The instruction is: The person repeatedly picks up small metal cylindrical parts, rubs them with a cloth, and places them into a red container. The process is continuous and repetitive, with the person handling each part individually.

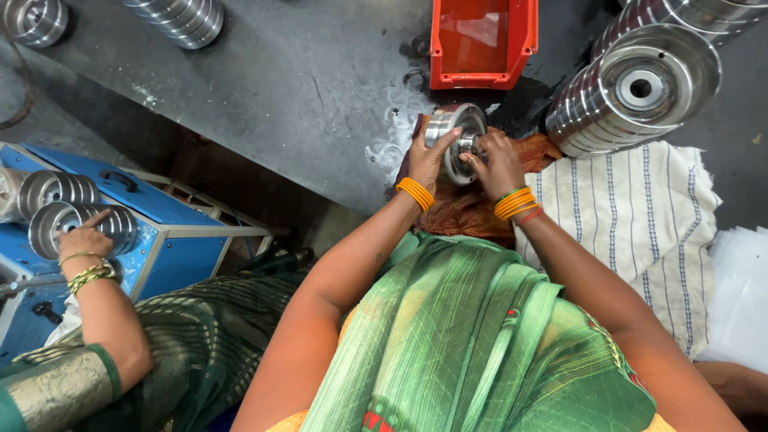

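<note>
The left hand (pixel 430 156) wraps over the left side and top rim of a shiny round grooved metal pulley wheel (pixel 456 138), fingers curled and spread along its edge, the thumb lying against the face. The right hand (pixel 494 162) presses in from the right, its fingers bunched together at the wheel's centre hub; whether they pinch something small there cannot be told. Both hands are closed on this one wheel, which stands tilted on its edge on a rust-brown crumpled cloth (pixel 468 210) at the near edge of a dark grey worktop (pixel 304 88). Orange bangles ring both wrists.

Just behind the wheel sits an orange plastic bin (pixel 482 44), open at the top. To the right, a stack of matching steel wheels (pixel 632 88) lies on its side, its hollow hub facing the camera, with one end resting on a white cloth with blue stripes (pixel 640 216). More stacked wheels lie at the far left of the worktop (pixel 178 18).

At the left, well apart, another person's hand (pixel 84 240), wearing gold bangles, touches with a raised forefinger a pair of similar grooved wheels (pixel 76 212) that rest on a blue metal machine box (pixel 160 232). A green patterned garment fills the foreground between the arms.
</note>
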